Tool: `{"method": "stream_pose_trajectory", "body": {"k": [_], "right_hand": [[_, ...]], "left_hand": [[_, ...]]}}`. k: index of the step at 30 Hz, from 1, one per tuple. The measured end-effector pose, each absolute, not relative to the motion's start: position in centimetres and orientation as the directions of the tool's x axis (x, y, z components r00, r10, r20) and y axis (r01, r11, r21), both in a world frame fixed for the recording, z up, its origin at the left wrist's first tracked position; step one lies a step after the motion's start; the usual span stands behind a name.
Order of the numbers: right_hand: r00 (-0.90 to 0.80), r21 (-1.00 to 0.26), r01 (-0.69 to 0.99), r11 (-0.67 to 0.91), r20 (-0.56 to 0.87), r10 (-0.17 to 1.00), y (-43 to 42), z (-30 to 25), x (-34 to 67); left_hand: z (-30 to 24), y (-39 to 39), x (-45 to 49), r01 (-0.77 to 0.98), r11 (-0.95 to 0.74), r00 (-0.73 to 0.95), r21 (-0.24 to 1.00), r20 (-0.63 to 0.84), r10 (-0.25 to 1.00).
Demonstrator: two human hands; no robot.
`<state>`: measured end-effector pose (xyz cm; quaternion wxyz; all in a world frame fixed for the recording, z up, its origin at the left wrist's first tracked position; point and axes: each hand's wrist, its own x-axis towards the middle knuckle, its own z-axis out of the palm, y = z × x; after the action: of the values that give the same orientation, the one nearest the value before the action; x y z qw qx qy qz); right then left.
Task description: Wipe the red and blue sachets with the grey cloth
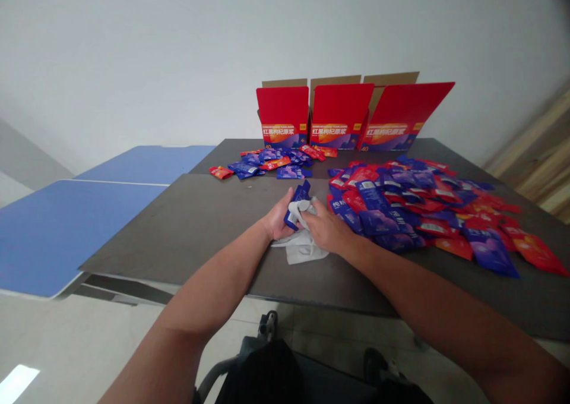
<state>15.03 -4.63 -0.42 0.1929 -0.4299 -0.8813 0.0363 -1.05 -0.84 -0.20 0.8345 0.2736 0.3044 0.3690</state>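
Near the front of the dark table, my left hand is closed on a blue sachet, held up at a tilt. My right hand is closed around a white cloth and presses it against the sachet's face. The cloth's lower part hangs below both hands and rests on the tabletop. Just to the right lies a large heap of blue and red sachets. Beyond my hands is a smaller pile of similar sachets.
Three red cartons with raised flaps stand in a row at the table's back, before a pale wall. A blue table adjoins on the left. The grey table ends close to my body.
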Motion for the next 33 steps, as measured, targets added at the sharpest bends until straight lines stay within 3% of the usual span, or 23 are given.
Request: {"method": "stream_pose_trajectory", "body": {"k": [4,14,19,22,27,30,33], "right_hand": [[-0.435,-0.326,0.778,0.537,0.337,0.835,-3.9,-1.1,15.2],[-0.159,-0.579,0.684,0.444,0.476,0.865,-1.2,-3.4,15.7],[-0.107,-0.614,0.672,0.414,0.473,0.874,-1.1,-3.2,15.7],[-0.180,-0.575,0.663,0.479,0.498,0.848,-1.7,-2.8,15.7],[-0.472,-0.405,0.653,0.640,0.444,0.762,-3.1,-2.0,15.8],[-0.615,-0.311,0.619,0.721,0.378,0.692,-3.7,-1.6,15.8],[-0.634,-0.267,0.632,0.728,0.363,0.683,-3.8,-1.5,15.8]], "left_hand": [[-0.1,-0.9,-0.9,-0.404,0.597,0.597,0.693,-0.294,0.746],[0.4,-1.1,-1.3,-0.298,0.683,0.723,0.666,-0.309,0.617],[0.7,-1.2,-1.6,-0.398,0.664,0.720,0.633,-0.233,0.654],[0.8,-1.0,-1.9,-0.530,0.608,0.668,0.591,-0.152,0.729],[0.8,-0.1,-2.3,-0.663,0.506,0.514,0.552,-0.157,0.843],[0.8,0.0,-2.3,-0.689,0.492,0.496,0.533,-0.149,0.855],[0.8,-0.1,-2.1,-0.686,0.491,0.516,0.537,-0.117,0.848]]}}
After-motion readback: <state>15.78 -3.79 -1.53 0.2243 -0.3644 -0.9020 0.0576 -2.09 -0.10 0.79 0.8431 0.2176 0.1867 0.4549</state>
